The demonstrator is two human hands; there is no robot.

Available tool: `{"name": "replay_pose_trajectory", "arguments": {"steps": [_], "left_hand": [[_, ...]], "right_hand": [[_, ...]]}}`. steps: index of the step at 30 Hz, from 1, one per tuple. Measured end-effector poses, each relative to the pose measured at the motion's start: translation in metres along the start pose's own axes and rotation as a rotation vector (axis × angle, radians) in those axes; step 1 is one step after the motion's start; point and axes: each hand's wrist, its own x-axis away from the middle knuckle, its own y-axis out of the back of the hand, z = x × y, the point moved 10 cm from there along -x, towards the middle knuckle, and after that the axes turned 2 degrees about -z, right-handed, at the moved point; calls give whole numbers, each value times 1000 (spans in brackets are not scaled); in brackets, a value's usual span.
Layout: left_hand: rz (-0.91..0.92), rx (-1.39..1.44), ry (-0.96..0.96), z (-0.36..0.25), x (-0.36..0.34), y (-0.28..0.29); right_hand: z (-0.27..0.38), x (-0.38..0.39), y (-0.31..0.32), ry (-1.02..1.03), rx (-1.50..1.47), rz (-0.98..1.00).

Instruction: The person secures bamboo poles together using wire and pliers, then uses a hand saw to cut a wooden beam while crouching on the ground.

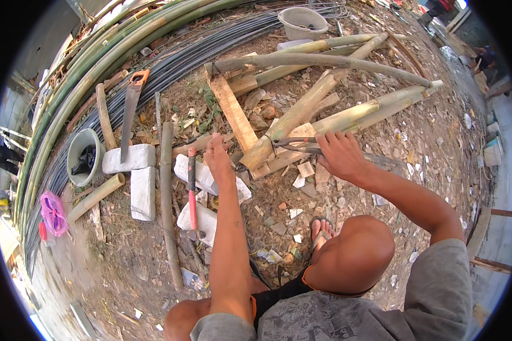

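My right hand (344, 156) grips a dark pair of long-handled pincers (304, 146), whose jaws are at a dark tie around a bamboo pole (284, 128) in a frame of bamboo and wood. The pole lies across a sawn wooden plank (233, 113) and a lower bamboo pole (375, 108). My left hand (219, 156) is raised left of that joint, fingers curled together; what they hold, if anything, is too small to make out. Beside it a hammer (192, 193) with a red and black handle rests among white blocks (196, 219).
A saw (131, 108) stands by white blocks (143, 193), near two buckets (85, 156) (301, 23) and a pink plastic bag (54, 213). Bamboo poles and dark rods (170, 51) curve along the left and back. A person (483, 59) is at the far right.
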Motion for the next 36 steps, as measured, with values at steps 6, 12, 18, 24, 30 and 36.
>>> {"name": "replay_pose_trajectory", "arguments": {"steps": [6,12,18,24,30,36], "left_hand": [[-3,-14,-27,-10,-4,0],[34,-175,-230,-67,14,-4],[79,-389,-336,-104,41,-35],[307,-628,-456,-118,46,-73],[349,-1228,-490,-221,-33,9],[149,-1477,-804,-269,60,78]], "right_hand": [[8,34,-90,-472,-1351,877],[-27,68,-110,-198,-156,213],[-56,151,-191,-595,-1015,150],[-50,160,-267,-660,-1168,343],[-55,106,-197,-261,-278,-50],[-119,118,-167,-278,-350,-222]]}}
